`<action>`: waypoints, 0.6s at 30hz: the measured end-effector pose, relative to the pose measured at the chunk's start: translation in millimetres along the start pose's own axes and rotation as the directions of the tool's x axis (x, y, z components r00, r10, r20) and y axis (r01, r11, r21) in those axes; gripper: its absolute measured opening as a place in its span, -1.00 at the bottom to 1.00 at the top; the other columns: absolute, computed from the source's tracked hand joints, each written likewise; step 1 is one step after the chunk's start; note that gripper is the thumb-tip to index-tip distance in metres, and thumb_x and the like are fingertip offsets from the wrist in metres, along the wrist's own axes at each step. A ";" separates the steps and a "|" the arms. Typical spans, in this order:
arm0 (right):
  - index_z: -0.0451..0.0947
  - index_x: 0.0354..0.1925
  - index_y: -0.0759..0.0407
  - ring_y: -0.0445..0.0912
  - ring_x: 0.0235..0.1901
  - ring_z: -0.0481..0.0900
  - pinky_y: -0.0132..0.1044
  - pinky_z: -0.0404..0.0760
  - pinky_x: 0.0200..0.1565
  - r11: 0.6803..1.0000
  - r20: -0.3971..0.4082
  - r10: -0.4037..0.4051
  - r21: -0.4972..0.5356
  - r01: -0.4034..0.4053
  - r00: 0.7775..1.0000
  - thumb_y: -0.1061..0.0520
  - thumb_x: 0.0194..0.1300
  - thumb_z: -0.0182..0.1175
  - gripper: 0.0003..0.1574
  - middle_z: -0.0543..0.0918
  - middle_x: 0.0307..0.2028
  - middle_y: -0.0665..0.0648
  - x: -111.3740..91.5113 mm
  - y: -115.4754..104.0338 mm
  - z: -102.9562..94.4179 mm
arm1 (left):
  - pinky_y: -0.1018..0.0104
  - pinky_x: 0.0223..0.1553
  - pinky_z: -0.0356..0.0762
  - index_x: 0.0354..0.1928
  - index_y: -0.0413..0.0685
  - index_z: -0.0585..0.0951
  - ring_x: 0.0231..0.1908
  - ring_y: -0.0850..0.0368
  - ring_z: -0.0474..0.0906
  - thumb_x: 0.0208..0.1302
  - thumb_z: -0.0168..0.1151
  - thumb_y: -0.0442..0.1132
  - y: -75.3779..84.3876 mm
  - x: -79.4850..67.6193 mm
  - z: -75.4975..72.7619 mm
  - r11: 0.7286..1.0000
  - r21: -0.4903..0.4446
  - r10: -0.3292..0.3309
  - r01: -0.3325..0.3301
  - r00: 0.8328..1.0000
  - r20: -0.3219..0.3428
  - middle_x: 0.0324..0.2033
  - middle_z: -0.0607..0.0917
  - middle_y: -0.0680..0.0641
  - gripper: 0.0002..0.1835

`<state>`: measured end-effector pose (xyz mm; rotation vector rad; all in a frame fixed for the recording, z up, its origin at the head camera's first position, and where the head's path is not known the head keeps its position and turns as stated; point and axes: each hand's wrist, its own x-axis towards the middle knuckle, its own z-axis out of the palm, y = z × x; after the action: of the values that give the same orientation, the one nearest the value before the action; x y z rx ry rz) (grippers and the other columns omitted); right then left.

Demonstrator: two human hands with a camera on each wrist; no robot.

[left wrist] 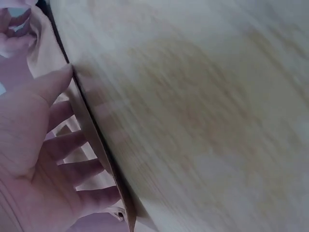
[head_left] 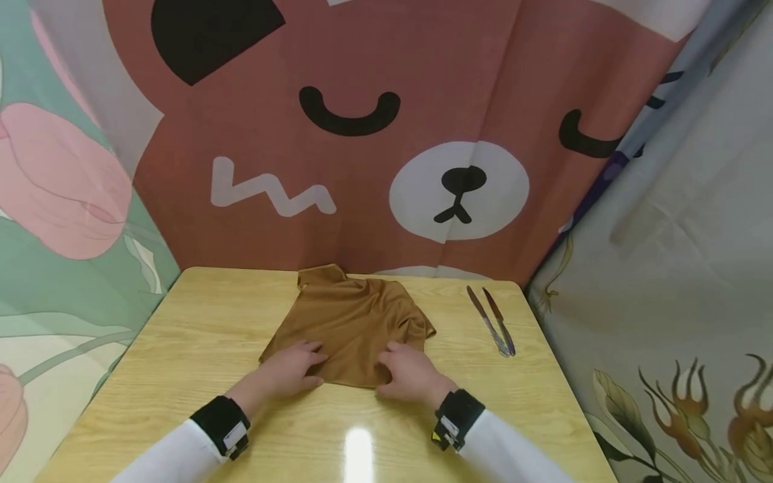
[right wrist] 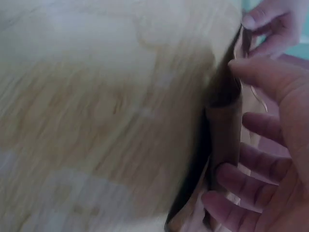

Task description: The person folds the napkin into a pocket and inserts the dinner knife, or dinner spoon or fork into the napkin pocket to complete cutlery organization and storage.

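Observation:
A brown cloth (head_left: 356, 322) with a soft sheen lies on the table, smooth at the middle and bunched into folds on its right side. My left hand (head_left: 292, 369) rests at the cloth's near left edge with spread fingers. In the left wrist view its thumb (left wrist: 60, 79) is right at the hem and its other fingertips lie against the fabric. Across from it, my right hand (head_left: 413, 376) touches the near right part with slightly bent fingers. Beneath those fingertips, the right wrist view shows the near edge (right wrist: 224, 130) raised and curled.
Two table knives (head_left: 492, 322) lie close together at the table's right side. The light wood table (head_left: 205, 322) meets a curtain (head_left: 362, 228) with a bear print at the back. A pale flowered curtain (head_left: 664, 282) hangs along the right.

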<state>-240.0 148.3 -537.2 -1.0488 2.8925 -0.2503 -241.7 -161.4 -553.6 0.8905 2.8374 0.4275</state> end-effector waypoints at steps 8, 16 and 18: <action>0.51 -0.46 -0.11 -0.12 -0.45 0.48 -0.23 0.42 -0.51 0.984 -0.053 0.036 -0.173 -0.045 0.998 -0.03 0.05 0.30 -0.86 0.45 -0.44 -0.09 12.2 -11.9 14.0 | -0.15 0.25 0.31 0.22 -0.03 0.58 0.35 -0.30 0.23 0.25 0.26 0.17 -0.5 -0.5 5.6 0.999 0.035 0.005 -0.004 1.000 -0.005 0.36 0.37 -0.21 -0.40; 0.54 -0.23 -0.01 -0.03 -0.40 0.56 -0.13 0.52 -0.47 0.948 -0.194 0.207 -0.202 -0.245 0.959 0.00 0.07 0.32 -0.73 0.57 -0.32 0.03 19.7 -1.6 14.6 | -0.18 0.21 0.36 0.20 -0.04 0.59 0.31 -0.37 0.28 0.34 0.19 -0.04 -2.9 -1.4 6.2 0.998 0.054 0.022 -0.020 0.999 -0.039 0.32 0.42 -0.23 -0.56; 0.53 -0.24 0.00 -0.02 -0.42 0.56 -0.12 0.51 -0.51 0.937 -0.209 0.248 -0.194 -0.289 0.946 0.01 0.04 0.33 -0.72 0.56 -0.35 0.03 18.9 4.1 13.1 | -0.15 0.20 0.38 0.18 -0.06 0.61 0.29 -0.34 0.32 0.37 0.14 -0.13 -4.3 -1.5 6.8 0.998 0.058 0.027 -0.024 0.998 -0.064 0.29 0.46 -0.23 -0.61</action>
<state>-255.7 137.5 -550.7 -0.6657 3.2450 -0.0061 -241.3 -164.1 -561.3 0.9411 2.9139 0.3871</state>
